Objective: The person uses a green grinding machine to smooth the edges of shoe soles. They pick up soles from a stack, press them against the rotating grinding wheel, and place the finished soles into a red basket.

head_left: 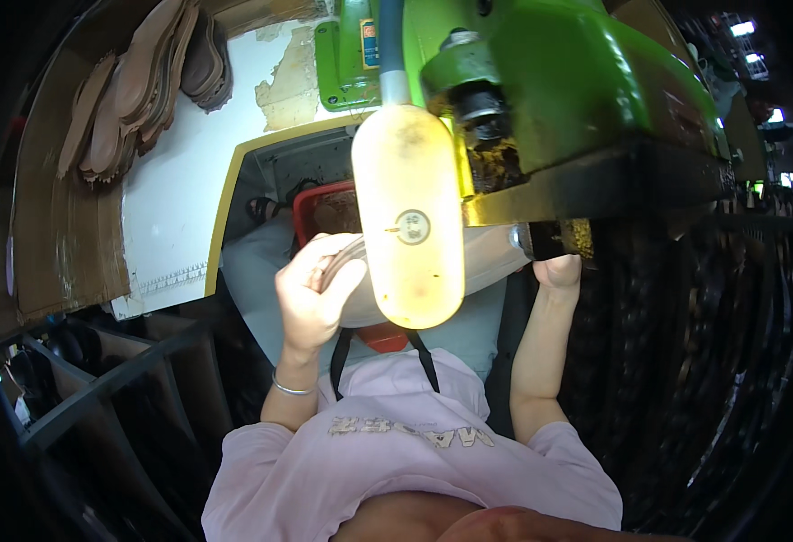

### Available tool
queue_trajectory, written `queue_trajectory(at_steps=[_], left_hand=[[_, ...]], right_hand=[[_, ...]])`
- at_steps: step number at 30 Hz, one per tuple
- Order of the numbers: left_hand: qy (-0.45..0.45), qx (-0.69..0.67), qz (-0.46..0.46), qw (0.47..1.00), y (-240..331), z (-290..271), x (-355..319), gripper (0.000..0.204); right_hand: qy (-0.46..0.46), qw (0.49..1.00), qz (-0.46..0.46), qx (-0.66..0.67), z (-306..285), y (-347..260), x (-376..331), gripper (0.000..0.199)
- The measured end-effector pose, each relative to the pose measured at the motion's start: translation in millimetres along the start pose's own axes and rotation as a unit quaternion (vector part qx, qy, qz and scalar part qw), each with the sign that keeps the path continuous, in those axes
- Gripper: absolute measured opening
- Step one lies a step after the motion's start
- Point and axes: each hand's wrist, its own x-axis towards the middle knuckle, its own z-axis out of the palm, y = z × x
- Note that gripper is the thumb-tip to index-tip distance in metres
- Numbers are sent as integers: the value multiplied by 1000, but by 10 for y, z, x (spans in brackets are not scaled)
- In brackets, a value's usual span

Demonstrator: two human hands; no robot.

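Note:
My left hand (pixel 312 287) is closed on a thin brown curved piece (pixel 347 256), which looks like a shoe sole. Its other end disappears behind a glowing oval lamp (pixel 405 289). On the far side of the lamp, my right hand (pixel 559 269) is raised against the underside of a green machine (pixel 613 90), by a dark block (pixel 550 242). The fingers of that hand are mostly hidden by the machine, so what they hold does not show.
Stacks of brown soles (pixel 148 63) lie on cardboard at the upper left of the white tabletop (pixel 180 199). A red bin (pixel 311 203) stands below the yellow-edged cutout. Dark divided shelving (pixel 116 388) is at the lower left.

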Motion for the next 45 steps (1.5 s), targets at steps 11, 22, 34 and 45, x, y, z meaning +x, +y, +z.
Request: queue_trajectory(at_steps=[11, 22, 34, 45], left_hand=[[47, -30, -66, 996, -25, -717, -222, 18], [-53, -64, -253, 964, -515, -349, -1155, 25], [-64, 403, 164, 898, -514, -755, 437, 27], [329, 562, 186, 736, -619, -1670, 2411, 30]], right_hand=[[-90, 976, 12, -200, 726, 5, -33, 30], [-77, 970, 16, -230, 1067, -6, 28, 11], [192, 921, 30, -338, -133, -1081, -186, 37], [421, 901, -104, -19, -1231, -597, 722, 69]])
